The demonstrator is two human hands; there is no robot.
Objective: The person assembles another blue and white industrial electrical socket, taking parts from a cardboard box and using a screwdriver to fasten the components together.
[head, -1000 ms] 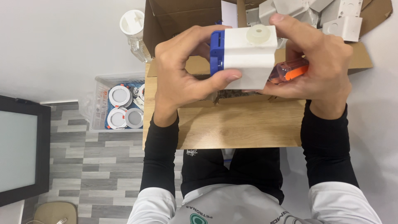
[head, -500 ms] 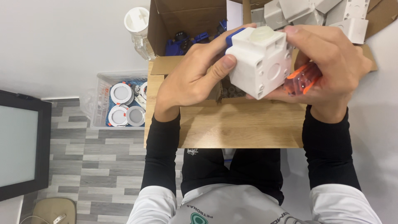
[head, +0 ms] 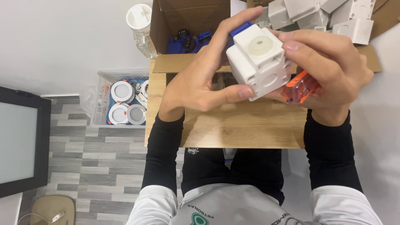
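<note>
we hold a white plastic box (head: 260, 64) up in front of us with both hands, above the wooden tabletop (head: 246, 125). our left hand (head: 200, 79) is closed around its left side, thumb pressed along the lower edge and the fingers curled over the top near a blue part (head: 241, 29) that shows at the box's upper back corner. our right hand (head: 329, 71) is closed on the right side, fingers laid over the top edge of the box, and the same hand also clasps an orange translucent tool handle (head: 301, 88) against the palm just beside the box; we cannot see its tip. the face turned toward us carries a round, pale raised disc (head: 261, 44) with a small hole in its middle, and the sides show round knockout shapes. the box is tilted, one corner pointing down toward the table without touching it. behind our hands an open cardboard carton (head: 187, 16) holds blue parts (head: 183, 41), and to its right lies a heap of grey-white plastic boxes (head: 321, 14). a clear jar with a white lid (head: 139, 18) stands left of the carton. down on the floor to the left sits a clear bin (head: 98, 100) with round white lamp fittings (head: 121, 91) inside, and a dark screen (head: 18, 141) sits at the far left.
</note>
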